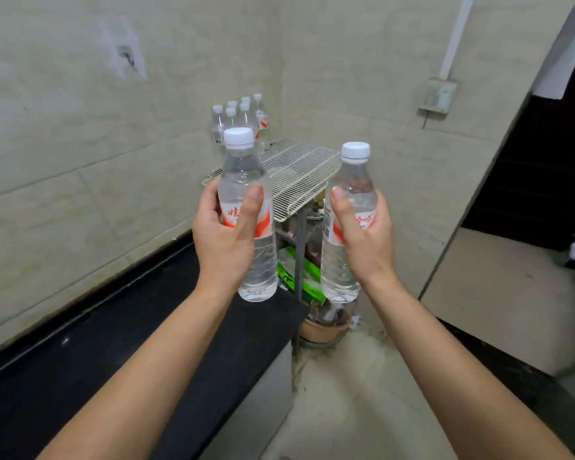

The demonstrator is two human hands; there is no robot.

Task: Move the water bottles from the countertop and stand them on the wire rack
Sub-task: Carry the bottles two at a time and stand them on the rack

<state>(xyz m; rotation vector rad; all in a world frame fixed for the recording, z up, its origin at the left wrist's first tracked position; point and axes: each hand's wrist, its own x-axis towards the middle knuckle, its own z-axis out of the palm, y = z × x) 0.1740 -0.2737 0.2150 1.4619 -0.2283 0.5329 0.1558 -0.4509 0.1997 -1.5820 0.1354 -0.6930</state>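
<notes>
I hold two clear water bottles upright in the air, each with a white cap and a red-and-white label. My left hand (224,234) grips the left bottle (246,180) around its label. My right hand (367,237) grips the right bottle (354,184) the same way. Beyond them, in the corner, is the white wire rack (299,171). Several more water bottles (243,119) stand at the rack's far left corner against the wall. The black countertop (120,327) runs along the left wall beneath my left forearm.
Tiled walls meet behind the rack. Under the rack are a grey metal leg (300,254), green packaging (301,277) and a brown pot (324,328) on the floor. A dark doorway (545,180) opens at the right. A switch box (438,96) hangs on the right wall.
</notes>
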